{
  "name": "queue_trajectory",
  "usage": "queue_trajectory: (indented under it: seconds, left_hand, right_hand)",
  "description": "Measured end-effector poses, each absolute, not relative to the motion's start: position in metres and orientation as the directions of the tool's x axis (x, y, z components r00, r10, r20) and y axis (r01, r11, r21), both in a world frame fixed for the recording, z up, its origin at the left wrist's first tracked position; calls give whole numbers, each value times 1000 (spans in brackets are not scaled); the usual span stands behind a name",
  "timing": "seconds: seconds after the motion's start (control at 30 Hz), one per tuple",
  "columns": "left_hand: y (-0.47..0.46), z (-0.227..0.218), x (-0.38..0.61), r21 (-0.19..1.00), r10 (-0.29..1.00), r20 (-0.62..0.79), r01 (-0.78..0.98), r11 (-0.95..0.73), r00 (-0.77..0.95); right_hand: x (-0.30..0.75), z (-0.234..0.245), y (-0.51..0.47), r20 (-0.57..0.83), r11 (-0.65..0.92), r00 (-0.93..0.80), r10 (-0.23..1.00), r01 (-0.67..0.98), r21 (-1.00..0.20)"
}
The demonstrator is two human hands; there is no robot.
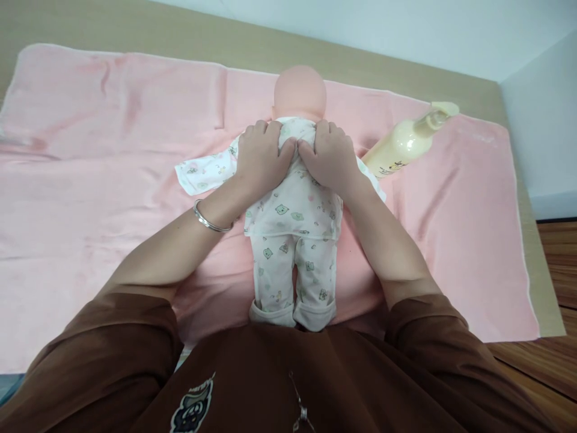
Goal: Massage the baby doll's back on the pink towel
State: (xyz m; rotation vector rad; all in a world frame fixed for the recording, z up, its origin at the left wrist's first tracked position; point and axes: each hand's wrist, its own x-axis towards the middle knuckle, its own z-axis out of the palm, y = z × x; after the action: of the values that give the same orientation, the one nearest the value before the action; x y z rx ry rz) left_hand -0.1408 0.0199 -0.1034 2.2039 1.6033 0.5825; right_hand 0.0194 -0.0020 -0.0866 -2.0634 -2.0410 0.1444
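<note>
Pressing both hands flat on the upper back of the doll (pixel 293 210), the person works at the shoulder line: the left hand (pixel 260 153) and the right hand (pixel 331 157) lie side by side, thumbs meeting over the spine just below the bald head (pixel 300 91). The fingers (pixel 261 129) of each hand are spread and laid open over the printed suit (pixel 295 204), gripping nothing; the cloth bunches slightly between the thumbs. The doll lies face down, head away from the person, in the middle of the pink towel (pixel 90 150), its cuffed feet (pixel 293 313) at the near edge against the person's brown top. To do this step well, in my judgement, pressure should stay even on both sides, palms bearing rather than fingertips, so that the soft body does not slide or twist on the towel and the head does not roll aside. A silver bangle (pixel 210 219) sits on the left wrist, clear of the fabric but close enough to catch the loose sleeve (pixel 202 171) spread out to the left. A cream pump bottle (pixel 408 141) lies on its side just beside the doll's right shoulder, near the right hand; a wide outward stroke could knock it. The towel covers a light wooden worktop (pixel 135 30) set against a pale wall.
</note>
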Motion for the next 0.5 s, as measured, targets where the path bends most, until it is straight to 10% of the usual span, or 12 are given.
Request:
queue_trajectory:
  seconds: [0.5]
  left_hand:
    - [20,-85,-144,572,914,75,734,-367,398]
  right_hand:
    - [23,-68,-20,24,130,-128,991,977,-171]
